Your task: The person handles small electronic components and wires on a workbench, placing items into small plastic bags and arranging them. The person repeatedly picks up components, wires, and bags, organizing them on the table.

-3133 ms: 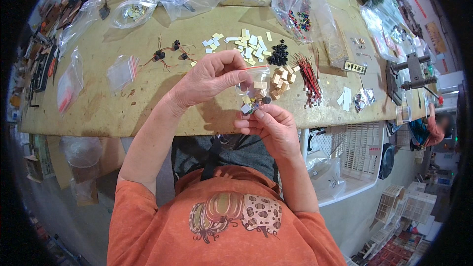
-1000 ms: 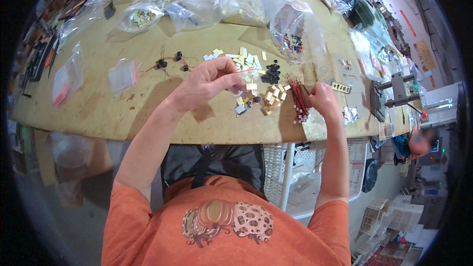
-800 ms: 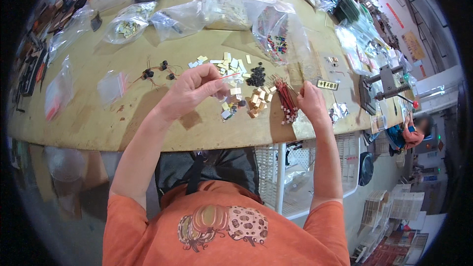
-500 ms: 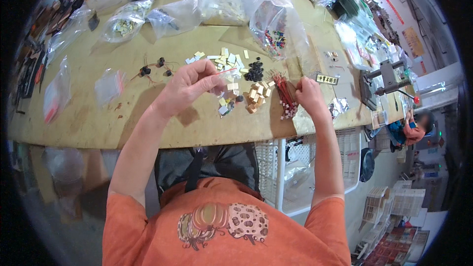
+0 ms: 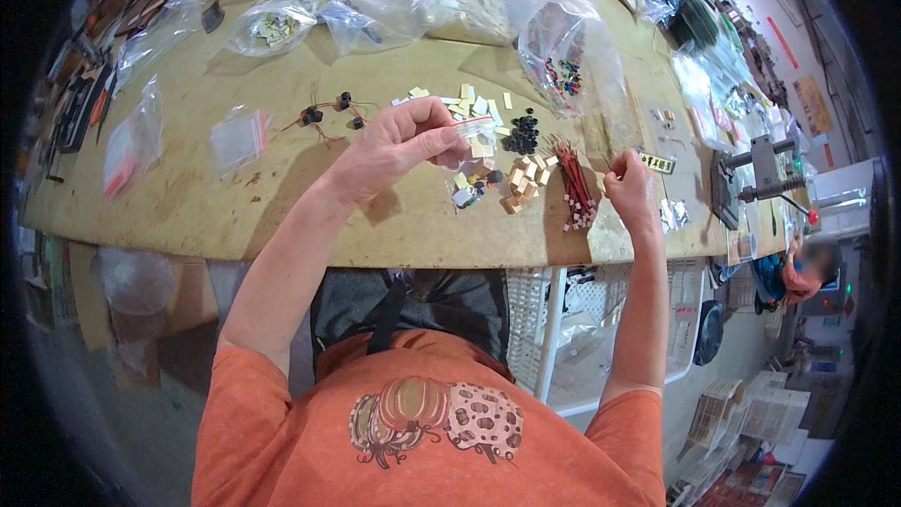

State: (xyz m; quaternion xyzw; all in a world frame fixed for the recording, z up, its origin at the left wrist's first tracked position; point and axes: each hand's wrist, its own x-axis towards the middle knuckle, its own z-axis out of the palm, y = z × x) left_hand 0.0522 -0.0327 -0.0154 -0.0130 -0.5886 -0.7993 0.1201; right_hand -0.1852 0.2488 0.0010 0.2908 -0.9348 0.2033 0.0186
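A pile of wooden blocks [image 5: 526, 180] lies on the workbench [image 5: 422, 244]. Just left of it, the left hand [image 5: 404, 145] holds a zip bag [image 5: 477, 152] with small parts inside. Directly behind the blocks sit small round caps [image 5: 522, 134]; behind and left, rectangular pads [image 5: 483, 110]. Right of the blocks are a wire bundle [image 5: 575, 188], then the right hand [image 5: 631, 190], and farthest right a lever press [image 5: 762, 178]. Well left lie wired components [image 5: 314, 115]. Far behind stands a plastic tub [image 5: 469, 14]; in front and right, below the bench edge, a crate [image 5: 528, 319].
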